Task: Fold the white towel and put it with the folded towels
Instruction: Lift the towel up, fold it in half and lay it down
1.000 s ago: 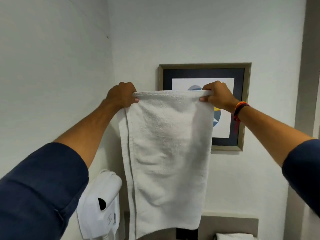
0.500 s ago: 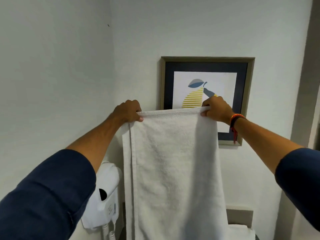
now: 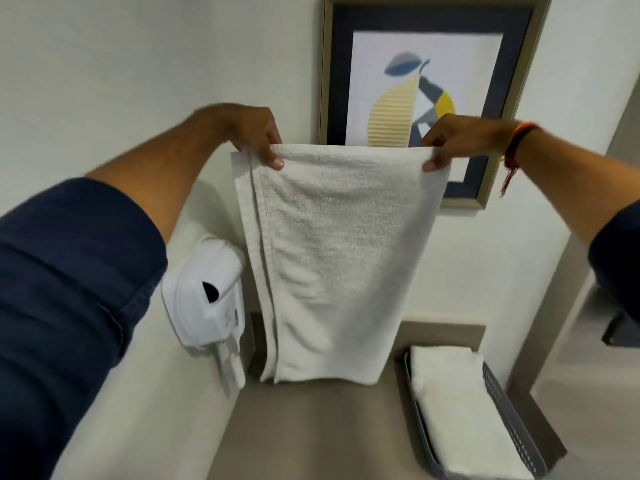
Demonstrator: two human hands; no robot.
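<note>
The white towel [image 3: 332, 258] hangs doubled lengthwise in front of me, its lower edge touching or just above the grey counter [image 3: 311, 431]. My left hand [image 3: 254, 133] pinches its top left corner and my right hand [image 3: 450, 140] pinches its top right corner, stretching the top edge straight. Folded white towels [image 3: 457, 410] lie in a grey mesh basket [image 3: 505, 407] on the counter at the lower right, to the right of the hanging towel.
A white wall-mounted hair dryer [image 3: 204, 292] sticks out from the left wall beside the towel. A framed picture [image 3: 415, 81] hangs on the back wall behind my hands. A dark fixture [image 3: 620, 330] shows at the far right edge.
Both hands have come down with the towel, from the picture's top to its lower edge. The view has tilted down, so the counter and the basket of folded towels now show.
</note>
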